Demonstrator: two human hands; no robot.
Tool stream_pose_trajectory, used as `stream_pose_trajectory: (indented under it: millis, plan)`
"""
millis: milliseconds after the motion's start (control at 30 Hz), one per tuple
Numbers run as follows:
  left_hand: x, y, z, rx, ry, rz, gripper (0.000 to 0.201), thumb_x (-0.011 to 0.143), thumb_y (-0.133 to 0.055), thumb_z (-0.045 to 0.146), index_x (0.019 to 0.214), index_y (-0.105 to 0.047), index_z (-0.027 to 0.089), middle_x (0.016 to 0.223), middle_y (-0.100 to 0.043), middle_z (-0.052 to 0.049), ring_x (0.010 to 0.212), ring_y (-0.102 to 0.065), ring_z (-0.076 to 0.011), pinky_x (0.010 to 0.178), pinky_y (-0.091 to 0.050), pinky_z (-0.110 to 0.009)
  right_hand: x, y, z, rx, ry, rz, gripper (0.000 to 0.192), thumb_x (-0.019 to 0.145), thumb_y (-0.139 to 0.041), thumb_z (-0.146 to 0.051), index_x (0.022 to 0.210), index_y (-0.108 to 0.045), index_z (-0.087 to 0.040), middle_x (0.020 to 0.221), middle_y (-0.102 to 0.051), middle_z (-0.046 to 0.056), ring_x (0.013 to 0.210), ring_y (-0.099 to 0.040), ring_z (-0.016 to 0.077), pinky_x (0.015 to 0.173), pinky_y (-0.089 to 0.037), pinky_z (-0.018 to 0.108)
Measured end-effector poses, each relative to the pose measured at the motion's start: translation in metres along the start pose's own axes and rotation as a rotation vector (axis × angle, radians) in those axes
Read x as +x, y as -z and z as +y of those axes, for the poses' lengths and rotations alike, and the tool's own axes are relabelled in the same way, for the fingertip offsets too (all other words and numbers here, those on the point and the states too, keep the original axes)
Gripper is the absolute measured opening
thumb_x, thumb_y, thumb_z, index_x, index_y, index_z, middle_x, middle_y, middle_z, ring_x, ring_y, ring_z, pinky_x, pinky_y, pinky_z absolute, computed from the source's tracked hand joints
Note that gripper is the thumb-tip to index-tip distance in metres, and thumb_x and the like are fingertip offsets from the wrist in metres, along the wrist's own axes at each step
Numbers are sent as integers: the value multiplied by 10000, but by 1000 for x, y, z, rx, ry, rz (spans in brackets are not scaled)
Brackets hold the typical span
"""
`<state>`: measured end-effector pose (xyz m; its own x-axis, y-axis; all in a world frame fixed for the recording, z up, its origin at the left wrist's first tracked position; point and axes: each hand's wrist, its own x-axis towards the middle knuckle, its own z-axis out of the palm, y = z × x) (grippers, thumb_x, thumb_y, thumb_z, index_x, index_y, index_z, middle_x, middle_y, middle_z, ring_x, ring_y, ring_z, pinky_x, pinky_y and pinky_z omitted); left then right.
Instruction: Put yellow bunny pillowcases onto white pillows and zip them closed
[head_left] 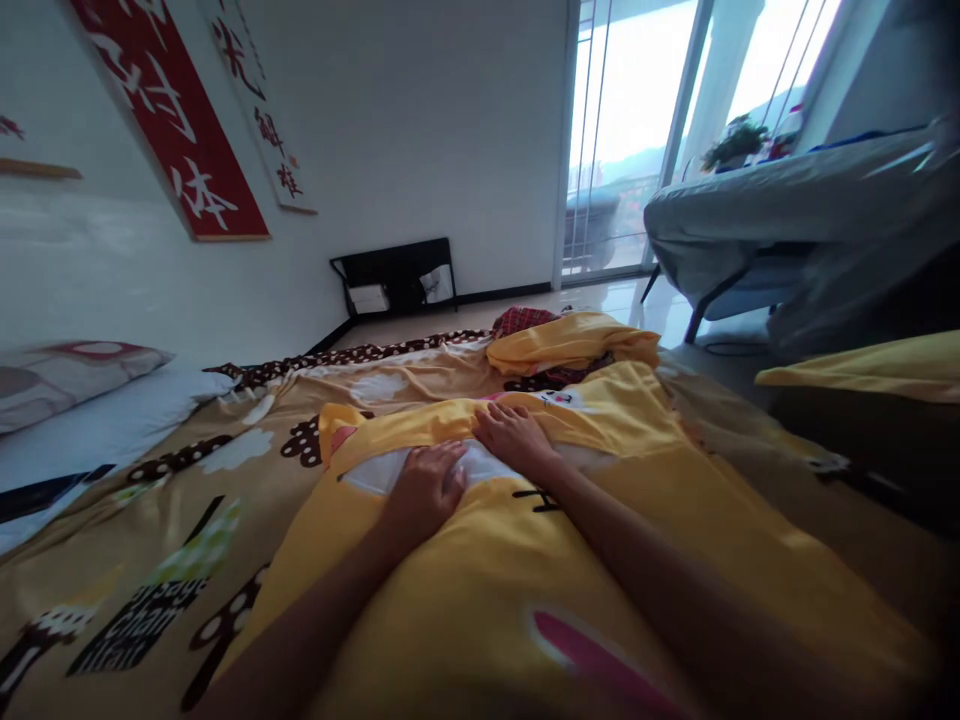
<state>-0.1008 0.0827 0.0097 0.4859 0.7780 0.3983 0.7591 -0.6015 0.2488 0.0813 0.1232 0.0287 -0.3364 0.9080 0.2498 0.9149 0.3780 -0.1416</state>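
A yellow quilt cover (480, 570) with cartoon prints lies spread over the bed in front of me. At its open end a white inner quilt (375, 470) shows. My left hand (424, 490) rests flat on that white part at the opening, fingers together. Just to its right, my right hand (514, 438) lies palm down with fingers spread, touching the yellow edge. Neither hand clearly grips the cloth. Both forearms stretch across the yellow cover.
A tan patterned bedsheet (165, 560) covers the mattress, with pillows (67, 380) at the left. More bunched yellow bedding (570, 345) lies beyond. A black rack (397, 275) stands by the wall, a covered table (795, 210) near the glass door (622, 130).
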Motion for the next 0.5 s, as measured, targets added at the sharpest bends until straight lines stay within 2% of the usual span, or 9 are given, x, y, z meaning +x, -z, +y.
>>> stream_pose_trajectory:
  millis: [67, 167, 233, 267, 333, 367, 433, 467, 500]
  plan:
    - [-6, 12, -5, -1, 0, 50, 382, 924, -372, 271, 1215, -601, 179, 1266, -627, -80, 1195, -549, -198, 1049, -394, -381, -5, 7, 8, 9, 48, -5, 460, 982, -311, -405, 1325, -531, -192, 1349, -563, 98, 1248, -506, 231, 1053, -346, 385]
    - [-11, 42, -21, 181, 62, 120, 357, 865, -423, 226, 1150, -633, 181, 1224, -643, -104, 1192, -542, -238, 1068, -367, -419, -20, 27, 33, 12, 69, -47, 460, 937, -393, -376, 1370, -495, -259, 1428, -493, 19, 1316, -432, 179, 1094, -298, 314]
    - [-11, 63, -41, 328, 207, 165, 457, 782, -505, 205, 1231, -584, 184, 1357, -544, -125, 1310, -426, -297, 1109, -278, -507, -34, 35, 57, -17, -90, -42, 544, 882, -448, -297, 1424, -427, -256, 1486, -415, 35, 1358, -370, 195, 1128, -240, 354]
    - [-11, 71, -54, 337, 325, 143, 541, 749, -547, 224, 1288, -538, 179, 1421, -476, -135, 1349, -371, -321, 1114, -250, -536, -41, 36, 71, -37, -212, -26, 592, 863, -456, -273, 1449, -390, -216, 1489, -402, 91, 1355, -371, 244, 1123, -236, 431]
    - [-15, 80, -83, 135, 566, 5, 645, 745, -587, 353, 1350, -467, 164, 1449, -440, -150, 1341, -389, -324, 1097, -302, -504, -54, 38, 97, -54, -421, -28, 592, 853, -450, -268, 1422, -423, -106, 1398, -475, 225, 1275, -453, 352, 1043, -304, 551]
    - [-20, 81, -97, -70, 651, -101, 655, 774, -558, 454, 1350, -461, 157, 1412, -485, -148, 1296, -454, -297, 1069, -364, -443, -60, 40, 109, -40, -463, -49, 552, 865, -435, -282, 1375, -484, -78, 1317, -538, 256, 1205, -516, 370, 991, -362, 546]
    - [-36, 77, -122, -499, 692, -240, 671, 833, -382, 652, 1296, -511, 184, 1288, -603, -114, 1188, -560, -241, 977, -460, -343, -73, 47, 130, 19, -435, -94, 477, 901, -401, -331, 1290, -591, -130, 1196, -633, 211, 1078, -614, 312, 902, -460, 417]
    - [-46, 74, -133, -642, 716, -251, 707, 832, -301, 714, 1247, -547, 197, 1212, -650, -102, 1134, -594, -236, 925, -491, -335, -81, 52, 138, 47, -385, -97, 456, 917, -391, -357, 1277, -612, -186, 1177, -654, 167, 1043, -637, 267, 855, -481, 342]
    - [-57, 71, -140, -700, 748, -204, 742, 817, -252, 758, 1185, -581, 203, 1145, -681, -97, 1092, -615, -242, 878, -510, -341, -89, 58, 145, 65, -336, -81, 439, 925, -391, -375, 1279, -614, -239, 1179, -661, 130, 1031, -645, 230, 816, -485, 288]
